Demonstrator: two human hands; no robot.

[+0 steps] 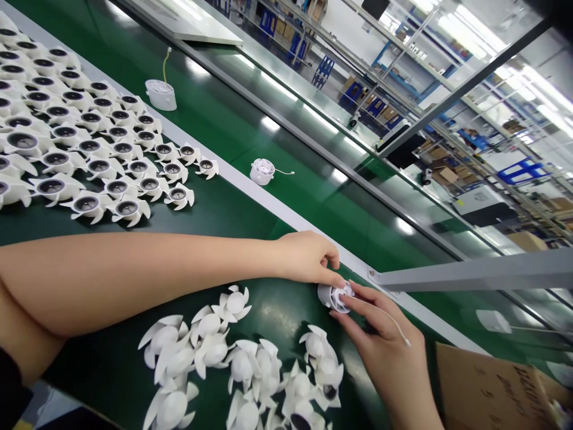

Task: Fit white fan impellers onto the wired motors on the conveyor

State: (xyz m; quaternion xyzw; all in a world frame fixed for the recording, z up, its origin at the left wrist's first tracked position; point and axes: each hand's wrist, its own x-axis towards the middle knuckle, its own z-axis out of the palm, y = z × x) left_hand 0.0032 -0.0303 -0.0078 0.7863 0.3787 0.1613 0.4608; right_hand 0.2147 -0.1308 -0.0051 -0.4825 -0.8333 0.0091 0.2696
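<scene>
My left hand point(308, 258) reaches across the green bench, its fingers curled and pinching the top of a small white round fan housing point(335, 297). My right hand point(380, 328) cradles the same housing from below, fingers bent around it, and a thin white wire point(394, 322) runs from the housing over that hand. Just below my hands lies a loose pile of white fan blades point(250, 364). Neither hand touches the pile.
Rows of white fan blades point(85, 143) stand hub-up at the upper left. Two more white housings point(161, 94) point(262, 171) with wires ride the green conveyor belt point(313, 203) beyond a grey rail. A cardboard box point(487, 388) sits at the lower right. Shelving fills the background.
</scene>
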